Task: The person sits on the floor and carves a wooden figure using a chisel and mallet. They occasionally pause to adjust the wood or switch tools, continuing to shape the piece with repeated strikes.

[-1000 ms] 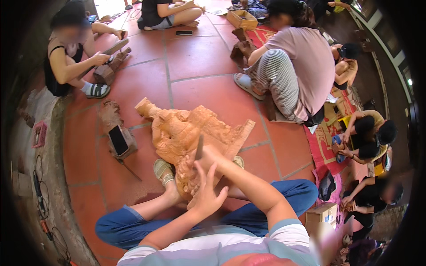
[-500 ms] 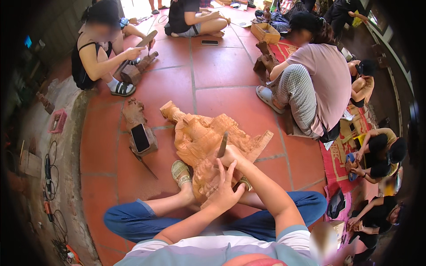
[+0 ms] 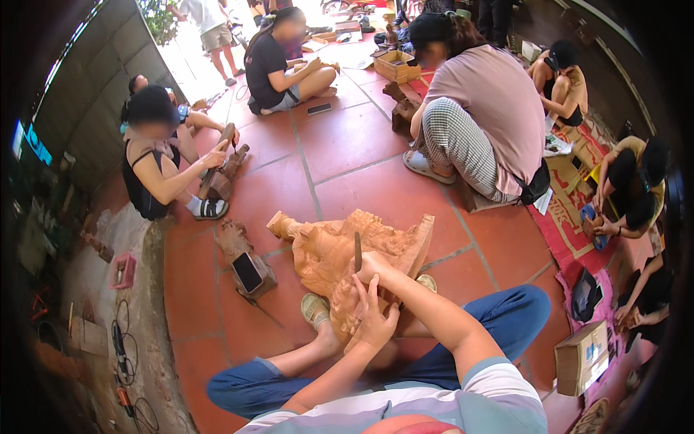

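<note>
Between my legs a carved light-brown wooden sculpture [image 3: 329, 253] lies tilted on the tiles, its narrow end pointing away to the left and its flat base edge to the right. My right hand [image 3: 371, 267] is closed in a fist around a file [image 3: 358, 247], a dark flat bar whose end sticks up above the fist. The file's other end is hidden by my hands. My left hand [image 3: 377, 325] rests on the near part of the carving with fingers stretched and apart, their tips just below the right fist.
Left of the carving, a phone [image 3: 247, 272] lies on a dark wood piece [image 3: 233, 239], with a thin tool beside it. People sit working at the left, ahead and right. A cardboard box [image 3: 580, 358] stands at lower right; corded tools [image 3: 118, 338] lie along the left ledge.
The view has tilted up and shifted, so more of the far room shows. Both hands stay at the carving, the right fist still around the file.
</note>
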A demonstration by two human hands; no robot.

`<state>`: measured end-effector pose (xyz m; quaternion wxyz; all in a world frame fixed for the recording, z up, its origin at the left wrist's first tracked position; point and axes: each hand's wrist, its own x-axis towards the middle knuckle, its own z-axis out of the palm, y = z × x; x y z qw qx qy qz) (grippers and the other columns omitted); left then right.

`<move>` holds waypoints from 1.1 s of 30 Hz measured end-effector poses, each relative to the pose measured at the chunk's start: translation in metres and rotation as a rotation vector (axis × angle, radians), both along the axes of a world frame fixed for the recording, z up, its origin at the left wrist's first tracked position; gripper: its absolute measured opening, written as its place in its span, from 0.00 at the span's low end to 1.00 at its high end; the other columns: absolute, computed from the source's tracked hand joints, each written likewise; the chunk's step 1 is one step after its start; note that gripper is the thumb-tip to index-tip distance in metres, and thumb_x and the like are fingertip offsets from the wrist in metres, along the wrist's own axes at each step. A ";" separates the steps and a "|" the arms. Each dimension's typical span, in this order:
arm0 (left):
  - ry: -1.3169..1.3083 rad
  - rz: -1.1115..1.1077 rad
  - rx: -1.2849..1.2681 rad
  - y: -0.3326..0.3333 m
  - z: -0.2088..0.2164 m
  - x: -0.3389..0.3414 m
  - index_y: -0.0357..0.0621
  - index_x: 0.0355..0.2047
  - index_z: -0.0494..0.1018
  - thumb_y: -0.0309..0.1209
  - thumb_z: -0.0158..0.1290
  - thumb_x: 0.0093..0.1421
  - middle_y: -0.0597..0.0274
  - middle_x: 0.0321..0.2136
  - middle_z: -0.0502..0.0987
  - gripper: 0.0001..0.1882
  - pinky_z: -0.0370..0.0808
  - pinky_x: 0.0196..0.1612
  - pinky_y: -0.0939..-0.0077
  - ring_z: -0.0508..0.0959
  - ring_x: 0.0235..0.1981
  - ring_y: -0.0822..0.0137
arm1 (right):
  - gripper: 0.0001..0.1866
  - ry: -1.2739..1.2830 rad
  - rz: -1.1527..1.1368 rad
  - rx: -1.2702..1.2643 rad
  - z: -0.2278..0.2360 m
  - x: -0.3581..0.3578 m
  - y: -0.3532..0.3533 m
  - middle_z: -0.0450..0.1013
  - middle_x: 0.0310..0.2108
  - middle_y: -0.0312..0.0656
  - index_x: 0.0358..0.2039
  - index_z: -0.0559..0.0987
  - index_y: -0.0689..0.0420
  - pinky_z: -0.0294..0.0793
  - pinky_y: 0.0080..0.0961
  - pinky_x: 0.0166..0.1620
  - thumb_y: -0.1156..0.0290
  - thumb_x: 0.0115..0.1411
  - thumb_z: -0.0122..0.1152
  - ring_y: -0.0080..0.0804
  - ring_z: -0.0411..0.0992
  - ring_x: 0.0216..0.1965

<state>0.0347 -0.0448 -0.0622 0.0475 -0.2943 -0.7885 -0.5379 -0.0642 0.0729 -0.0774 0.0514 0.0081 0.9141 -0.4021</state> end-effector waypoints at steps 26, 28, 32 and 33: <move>0.699 0.149 0.601 -0.039 0.358 -0.091 0.35 0.59 0.61 0.21 0.42 0.64 0.53 0.56 0.68 0.21 0.66 0.58 0.70 0.71 0.53 0.64 | 0.05 0.615 -0.750 -0.987 -0.031 0.061 0.021 0.71 0.26 0.34 0.32 0.74 0.58 0.70 0.17 0.30 0.77 0.55 0.60 0.20 0.70 0.26; 0.733 0.098 0.705 -0.038 0.357 -0.096 0.34 0.58 0.61 0.21 0.40 0.64 0.53 0.56 0.68 0.21 0.65 0.59 0.70 0.71 0.53 0.64 | 0.05 0.647 -0.748 -1.035 -0.016 0.076 0.022 0.70 0.26 0.37 0.34 0.72 0.60 0.72 0.18 0.33 0.79 0.57 0.57 0.22 0.71 0.27; 0.493 0.170 0.479 -0.014 0.265 -0.180 0.35 0.55 0.66 0.22 0.43 0.63 0.51 0.52 0.71 0.19 0.71 0.52 0.71 0.76 0.45 0.65 | 0.09 0.827 -0.838 -1.085 0.008 0.077 0.036 0.72 0.32 0.42 0.39 0.68 0.62 0.77 0.22 0.33 0.81 0.58 0.56 0.26 0.74 0.28; 0.572 0.139 0.307 0.004 0.228 -0.183 0.35 0.53 0.68 0.21 0.44 0.61 0.52 0.51 0.73 0.19 0.66 0.58 0.66 0.72 0.54 0.61 | 0.09 0.824 -0.860 -1.104 0.010 0.078 0.043 0.72 0.34 0.42 0.39 0.68 0.62 0.78 0.22 0.34 0.82 0.59 0.55 0.26 0.74 0.29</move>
